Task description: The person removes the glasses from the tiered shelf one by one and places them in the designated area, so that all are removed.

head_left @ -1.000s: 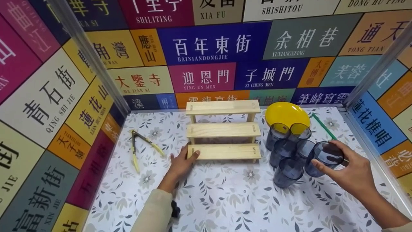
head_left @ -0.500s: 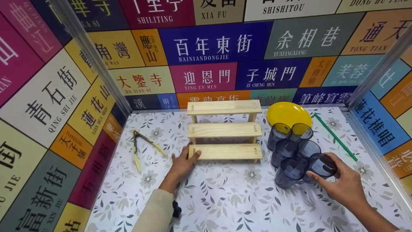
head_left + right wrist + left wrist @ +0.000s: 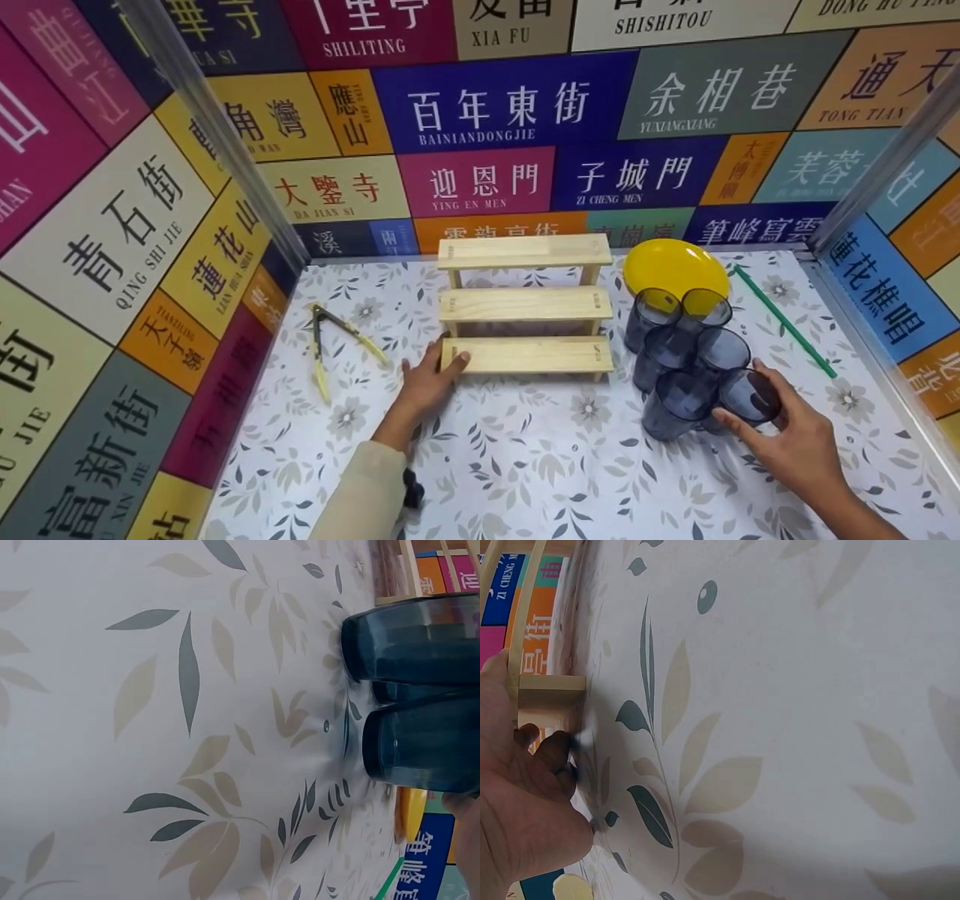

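Note:
A three-tier wooden shelf rack (image 3: 525,355) stands in the middle of the patterned cloth. My left hand (image 3: 426,386) grips the left end of its lowest board, thumb on top; in the left wrist view the fingers (image 3: 553,754) curl beneath the board. On the right, my right hand (image 3: 802,446) holds a blue-grey clear cup (image 3: 752,397) between thumb and fingers. This cup stands at the front right of a tight cluster, beside another cup (image 3: 679,405). Several similar cups (image 3: 660,352) stand upright behind. In the right wrist view, the held cup (image 3: 420,750) appears upright at cloth level.
A yellow plate (image 3: 667,264) lies behind the cups. Right of it is a thin green stick (image 3: 784,321). A V-shaped black and yellow tool (image 3: 317,341) lies on the left. Sign-printed walls (image 3: 495,105) enclose the back and sides.
The right hand has brought its cup left and down, from raised and tilted to upright beside the front cup of the cluster. The left hand stays on the rack.

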A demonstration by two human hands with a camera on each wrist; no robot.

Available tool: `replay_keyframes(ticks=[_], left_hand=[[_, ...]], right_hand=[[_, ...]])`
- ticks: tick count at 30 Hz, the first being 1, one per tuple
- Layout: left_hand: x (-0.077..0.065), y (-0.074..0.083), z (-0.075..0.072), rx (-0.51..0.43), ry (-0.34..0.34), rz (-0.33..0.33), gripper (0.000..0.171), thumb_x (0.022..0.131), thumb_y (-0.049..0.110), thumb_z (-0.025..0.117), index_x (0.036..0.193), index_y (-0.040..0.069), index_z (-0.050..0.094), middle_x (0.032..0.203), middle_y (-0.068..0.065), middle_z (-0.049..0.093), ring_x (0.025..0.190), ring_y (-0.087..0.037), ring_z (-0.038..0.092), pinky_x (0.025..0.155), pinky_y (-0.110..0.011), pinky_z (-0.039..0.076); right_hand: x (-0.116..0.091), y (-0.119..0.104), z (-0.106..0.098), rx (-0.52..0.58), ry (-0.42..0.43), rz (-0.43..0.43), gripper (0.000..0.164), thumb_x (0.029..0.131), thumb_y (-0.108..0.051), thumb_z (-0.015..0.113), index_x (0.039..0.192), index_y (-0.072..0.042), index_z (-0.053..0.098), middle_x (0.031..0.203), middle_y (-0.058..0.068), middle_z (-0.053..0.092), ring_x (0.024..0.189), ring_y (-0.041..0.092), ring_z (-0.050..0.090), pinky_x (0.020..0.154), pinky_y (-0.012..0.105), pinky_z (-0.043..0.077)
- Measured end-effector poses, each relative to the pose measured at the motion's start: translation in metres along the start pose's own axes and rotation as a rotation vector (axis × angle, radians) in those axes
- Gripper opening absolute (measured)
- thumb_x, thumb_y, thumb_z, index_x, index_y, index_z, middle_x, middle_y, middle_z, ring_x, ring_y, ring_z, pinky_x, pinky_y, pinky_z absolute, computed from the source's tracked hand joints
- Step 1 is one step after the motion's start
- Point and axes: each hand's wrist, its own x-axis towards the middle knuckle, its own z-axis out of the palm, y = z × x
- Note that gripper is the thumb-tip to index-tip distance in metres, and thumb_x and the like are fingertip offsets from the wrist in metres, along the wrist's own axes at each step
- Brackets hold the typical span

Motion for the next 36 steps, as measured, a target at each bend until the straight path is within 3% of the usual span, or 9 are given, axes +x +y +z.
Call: replay_keyframes(ticks=[5,8,11,12,15,22,29,35,36], left_hand=[[0.0,-0.001,-0.001,0.0,0.002,0.008,0.087,0.108,0.072,0.053,0.177,0.024,0.03,0.184,-0.018,0.024,0.17,-0.058,0.001,0.139,-0.068,-0.01],[-0.001,-0.001,0.001,-0.015,-0.001,-0.004,0.088,0.107,0.074,0.053,0.177,0.025,0.029,0.184,-0.018,0.023,0.17,-0.057,-0.003,0.138,-0.069,-0.01],[-0.002,0.0,0.003,-0.023,-0.003,-0.023,0.088,0.106,0.075,0.052,0.177,0.027,0.03,0.184,-0.017,0.023,0.17,-0.056,-0.004,0.138,-0.069,-0.011],[-0.002,0.0,0.004,-0.018,-0.002,-0.022,0.088,0.107,0.075,0.052,0.177,0.027,0.03,0.184,-0.017,0.023,0.171,-0.055,-0.002,0.138,-0.068,-0.012],[-0.002,0.0,0.005,-0.008,-0.003,-0.015,0.087,0.107,0.074,0.052,0.177,0.026,0.031,0.183,-0.018,0.025,0.171,-0.053,0.003,0.138,-0.067,-0.013],[-0.001,0.005,0.004,-0.013,-0.005,-0.037,0.089,0.105,0.078,0.052,0.177,0.032,0.028,0.186,-0.012,0.02,0.17,-0.053,-0.01,0.138,-0.071,-0.008],[0.001,0.001,0.005,0.019,0.015,0.009,0.087,0.108,0.073,0.052,0.177,0.025,0.031,0.183,-0.017,0.026,0.17,-0.057,0.002,0.139,-0.068,-0.01],[0.002,-0.005,0.007,0.012,0.008,0.083,0.085,0.11,0.067,0.052,0.176,0.018,0.032,0.181,-0.017,0.032,0.171,-0.047,0.021,0.138,-0.067,-0.015],[0.002,-0.005,0.005,0.002,0.005,0.082,0.085,0.111,0.068,0.052,0.176,0.018,0.031,0.181,-0.016,0.034,0.17,-0.047,0.024,0.138,-0.066,-0.014]], right_hand=[[0.001,0.004,0.001,-0.035,-0.047,0.022,0.094,0.086,-0.04,0.098,0.166,-0.023,0.052,0.149,0.025,0.069,0.11,-0.031,0.045,0.08,-0.008,0.041],[0.002,0.006,0.0,-0.068,-0.069,0.029,0.094,0.087,-0.043,0.097,0.167,-0.022,0.051,0.153,0.025,0.067,0.108,-0.002,0.07,0.076,-0.006,0.042],[0.001,0.007,-0.001,-0.074,-0.092,0.033,0.094,0.089,-0.044,0.095,0.168,-0.022,0.048,0.157,0.024,0.063,0.114,0.035,0.074,0.076,-0.006,0.042],[0.0,0.007,-0.001,-0.075,-0.098,0.032,0.094,0.09,-0.044,0.095,0.168,-0.022,0.048,0.16,0.023,0.062,0.117,0.039,0.072,0.076,-0.006,0.042],[-0.003,0.009,0.0,-0.064,-0.105,0.038,0.095,0.09,-0.043,0.094,0.169,-0.024,0.046,0.159,0.024,0.062,0.116,0.03,0.074,0.077,-0.006,0.042],[-0.005,0.013,0.004,-0.037,-0.115,0.05,0.098,0.092,-0.041,0.093,0.172,-0.022,0.04,0.17,0.02,0.051,0.132,0.052,0.062,0.085,-0.011,0.035],[-0.005,0.017,0.007,0.018,-0.163,0.067,0.101,0.095,-0.04,0.09,0.175,-0.021,0.031,0.171,0.027,0.046,0.138,0.057,0.058,0.088,-0.011,0.034],[-0.006,0.018,0.008,0.075,-0.202,0.065,0.105,0.099,-0.036,0.087,0.178,-0.023,0.019,0.168,0.032,0.048,0.154,0.03,0.054,0.096,-0.01,0.034],[-0.006,0.017,0.007,0.063,-0.212,0.069,0.106,0.099,-0.037,0.087,0.178,-0.025,0.017,0.169,0.031,0.046,0.155,0.03,0.053,0.102,-0.002,0.044]])
